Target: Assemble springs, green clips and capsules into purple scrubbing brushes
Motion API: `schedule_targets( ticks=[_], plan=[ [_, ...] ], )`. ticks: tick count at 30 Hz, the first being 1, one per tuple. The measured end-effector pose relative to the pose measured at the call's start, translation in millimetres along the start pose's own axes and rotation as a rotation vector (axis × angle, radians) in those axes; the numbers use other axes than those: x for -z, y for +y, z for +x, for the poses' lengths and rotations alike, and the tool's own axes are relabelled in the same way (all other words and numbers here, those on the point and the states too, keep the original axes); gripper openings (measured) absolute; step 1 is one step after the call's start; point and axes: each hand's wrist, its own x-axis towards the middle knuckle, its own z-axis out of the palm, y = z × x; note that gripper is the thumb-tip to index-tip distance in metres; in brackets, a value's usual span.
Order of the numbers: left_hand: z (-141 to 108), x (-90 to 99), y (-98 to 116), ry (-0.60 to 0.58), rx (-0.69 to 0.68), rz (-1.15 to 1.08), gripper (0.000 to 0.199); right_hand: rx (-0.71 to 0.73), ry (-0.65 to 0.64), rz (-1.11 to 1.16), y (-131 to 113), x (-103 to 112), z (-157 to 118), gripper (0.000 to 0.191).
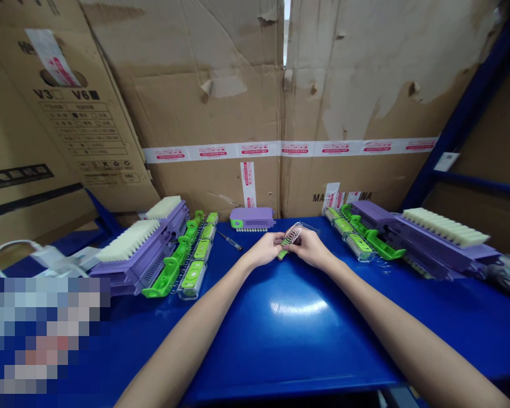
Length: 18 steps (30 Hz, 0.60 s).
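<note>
Both hands meet over the middle of the blue table. My left hand (267, 248) is closed on the left side of a small clear and green case (283, 253). From the right, my right hand (309, 247) grips the same case, its fingers bent round it. A shiny metal wire coil (292, 233) stands out at the top between the hands; whether it is fixed to the case I cannot tell. Just behind my left hand lies a purple brush block (253, 216) with bristles facing down. To its left is a screwdriver (230, 241).
Purple brush units (131, 255), green handles (168, 277) and clear-green cases (195, 266) stand at the left, near a white power adapter (55, 258). Similar purple parts (433, 243) and cases (352, 237) lie at the right. Cardboard (212, 113) walls the back of the blue table (297, 351).
</note>
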Motion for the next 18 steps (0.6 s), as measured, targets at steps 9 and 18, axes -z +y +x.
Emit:
schedule_targets(
  ticks=[9, 18],
  plan=[
    [-10, 3.6, 13, -0.139, 0.122, -0.128, 0.037, -0.013, -0.026, 0.070, 6, 1, -2, 0.012],
    [-7, -2.9, 6, -0.089, 0.127, -0.113, 0.034, 0.019, -0.012, 0.089, 10, -2, -2, 0.005]
  ],
)
